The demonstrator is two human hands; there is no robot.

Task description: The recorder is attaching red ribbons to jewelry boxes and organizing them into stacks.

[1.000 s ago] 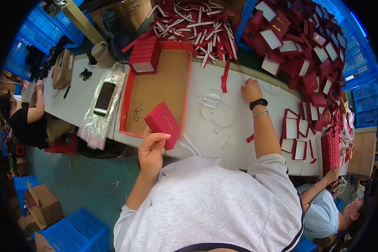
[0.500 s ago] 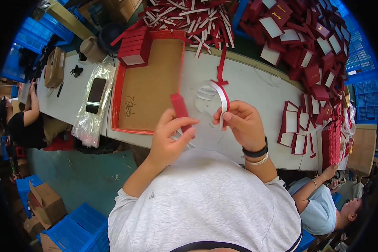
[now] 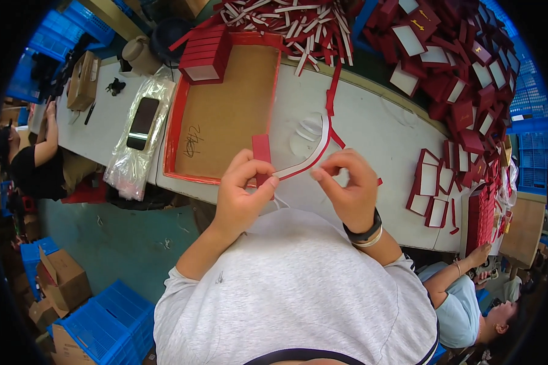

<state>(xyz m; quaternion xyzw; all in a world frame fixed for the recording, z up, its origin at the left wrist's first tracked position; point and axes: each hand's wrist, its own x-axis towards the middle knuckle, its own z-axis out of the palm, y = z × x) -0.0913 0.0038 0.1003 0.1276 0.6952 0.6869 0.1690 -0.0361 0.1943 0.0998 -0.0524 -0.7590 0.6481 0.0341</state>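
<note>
My left hand [image 3: 243,191] is closed on a narrow, flat-sided dark red box piece [image 3: 261,149], which stands up between thumb and fingers. At its thumb tip is the end of a red-and-white strip [image 3: 304,163], curving to the right and up over the table. Close to the strip's right side, my right hand [image 3: 352,188] is closed, thumb and forefinger tips together; whatever may be between them is too small to make out. Behind the hands lie a clear roll-like item [image 3: 304,137] and red ribbon pieces [image 3: 332,97].
Left of the hands lies a shallow red-edged cardboard tray [image 3: 225,109] with a stack of red boxes [image 3: 206,58]. A phone [image 3: 143,121] rests on plastic bags. Red-and-white strips [image 3: 304,30] and red boxes [image 3: 456,79] are heaped beyond. Other people sit at both sides.
The strip's near end has passed from my right hand to my left thumb, against the red piece. My right hand has let go of it and turned its fingertips toward the left.
</note>
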